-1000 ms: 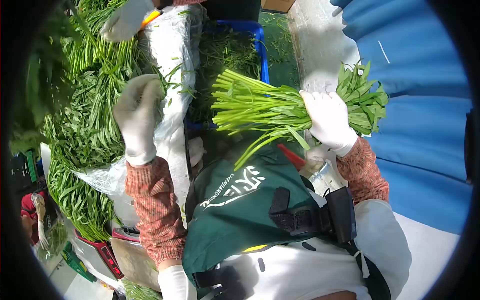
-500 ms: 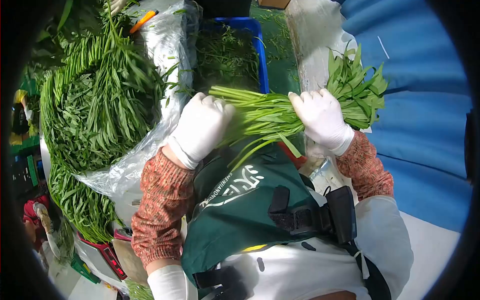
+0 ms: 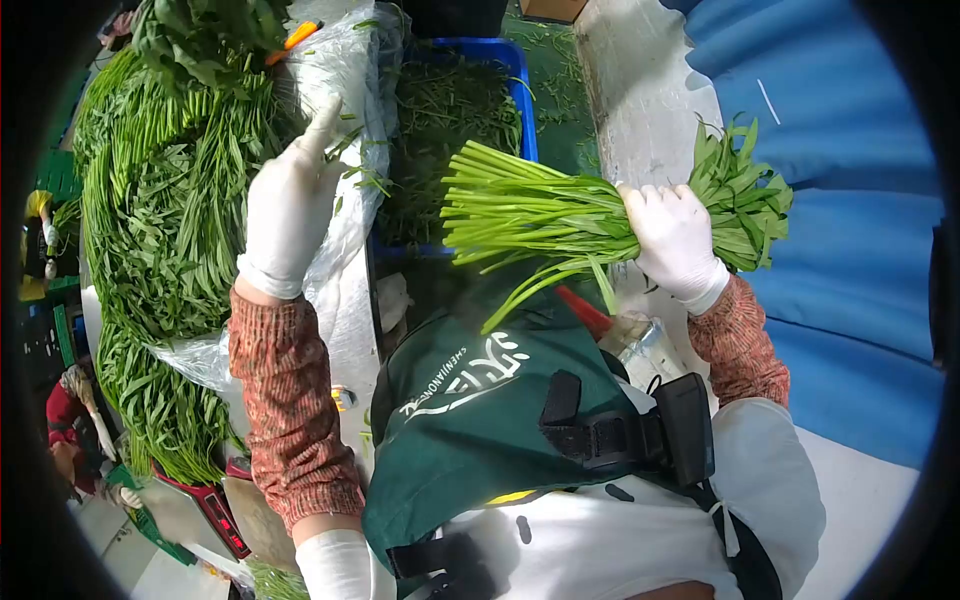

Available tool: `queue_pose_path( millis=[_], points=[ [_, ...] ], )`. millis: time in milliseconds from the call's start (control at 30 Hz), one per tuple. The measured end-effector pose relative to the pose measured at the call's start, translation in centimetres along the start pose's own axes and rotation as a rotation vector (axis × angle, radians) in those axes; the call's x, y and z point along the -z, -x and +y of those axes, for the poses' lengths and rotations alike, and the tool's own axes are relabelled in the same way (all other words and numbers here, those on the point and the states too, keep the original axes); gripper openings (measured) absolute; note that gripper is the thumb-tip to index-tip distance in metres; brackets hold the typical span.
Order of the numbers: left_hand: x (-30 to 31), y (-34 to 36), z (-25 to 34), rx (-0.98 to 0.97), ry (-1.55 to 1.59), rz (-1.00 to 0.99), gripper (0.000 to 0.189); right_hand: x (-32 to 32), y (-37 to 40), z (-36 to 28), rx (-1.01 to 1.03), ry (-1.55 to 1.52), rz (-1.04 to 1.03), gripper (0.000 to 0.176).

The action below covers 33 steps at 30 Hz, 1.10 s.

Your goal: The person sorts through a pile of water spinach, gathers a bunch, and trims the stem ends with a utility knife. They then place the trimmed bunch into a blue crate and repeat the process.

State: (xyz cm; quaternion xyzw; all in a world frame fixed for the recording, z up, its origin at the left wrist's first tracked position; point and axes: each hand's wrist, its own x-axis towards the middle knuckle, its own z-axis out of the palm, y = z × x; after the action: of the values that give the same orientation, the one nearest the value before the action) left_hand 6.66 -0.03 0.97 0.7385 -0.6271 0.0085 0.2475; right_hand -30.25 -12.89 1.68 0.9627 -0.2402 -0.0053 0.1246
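Observation:
My right hand (image 3: 672,240), in a white glove, is closed around a thick bunch of water spinach (image 3: 540,205). The cut stems point left and the leaves (image 3: 742,195) fan out past my fist on the right. Over the plastic-covered surface my left hand (image 3: 290,205), also gloved, is raised beside the big heap of leafy greens (image 3: 190,230). Its index finger stretches forward and nothing shows in it; the other fingers are partly hidden. Beyond it an orange-handled tool (image 3: 295,42) lies on the clear plastic sheet (image 3: 345,75).
A blue crate (image 3: 526,110) with loose green trimmings stands ahead. To the right hangs a blue cloth (image 3: 830,260) beside a pale ledge (image 3: 640,90). A red scale (image 3: 220,515) sits lower left, and other people (image 3: 75,430) are at the far left.
My left hand has left the bunch and moved left toward the heap, finger extended. My right hand still grips the bunch, whose stem ends now fan out freely.

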Motion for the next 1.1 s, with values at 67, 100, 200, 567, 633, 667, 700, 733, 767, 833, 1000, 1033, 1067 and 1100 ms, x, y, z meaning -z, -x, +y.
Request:
queue_pose_path(
  millis=[67,100,200,567,633,667,700,733,767,833,1000,1033,1067,1100],
  points=[
    [-1.4,0.5,-1.0,-0.040,-0.092,-0.086,0.083,0.1,0.0,-0.1,0.002,0.000,0.010,0.050],
    [-1.4,0.5,-0.1,0.009,-0.088,-0.089,0.061,0.0,-0.1,-0.2,0.002,-0.006,0.017,0.050],
    [-1.7,0.8,0.8,0.004,-0.117,0.062,0.021,0.3,-0.2,-0.4,-0.003,-0.016,0.025,0.051],
    [-3.9,2.9,9.9,-0.187,0.342,-0.012,0.014,0.4,-0.6,-0.7,0.020,-0.030,0.085,0.050],
    [-3.5,2.9,9.8,-0.136,0.385,-0.001,0.011,0.4,-0.6,-0.6,0.033,-0.044,0.107,0.049],
    [-4.1,3.0,9.5,-0.126,0.399,0.112,0.014,0.3,-0.6,-0.5,0.026,-0.057,0.101,0.049],
    [-3.6,2.8,9.2,-0.113,0.309,0.155,0.013,0.2,-0.6,-0.4,0.021,-0.071,0.096,0.048],
    [-3.3,2.7,8.5,-0.059,0.247,0.177,0.012,0.1,-0.6,-0.4,0.016,-0.086,0.093,0.048],
    [-3.1,2.6,7.7,-0.005,0.186,0.198,0.011,0.0,-0.5,-0.2,-0.011,-0.142,0.073,0.048],
    [-2.2,2.3,5.8,0.073,0.146,0.256,0.011,-0.1,-0.3,0.2,-0.068,-0.252,0.030,0.048],
    [-0.6,2.7,2.7,0.257,0.422,0.221,0.033,-3.8,0.7,1.8,-0.250,-0.829,-0.186,0.056],
    [-0.7,2.9,2.6,0.296,0.404,0.212,0.026,-3.8,0.6,1.4,-0.241,-1.007,-0.138,0.057],
    [-1.1,3.0,2.8,0.303,0.458,0.238,0.019,-4.3,0.7,1.4,-0.219,-1.096,-0.118,0.056],
    [-1.6,3.1,3.0,0.311,0.510,0.261,0.013,-4.0,0.4,1.1,-0.217,-1.210,-0.110,0.055]
  ],
)
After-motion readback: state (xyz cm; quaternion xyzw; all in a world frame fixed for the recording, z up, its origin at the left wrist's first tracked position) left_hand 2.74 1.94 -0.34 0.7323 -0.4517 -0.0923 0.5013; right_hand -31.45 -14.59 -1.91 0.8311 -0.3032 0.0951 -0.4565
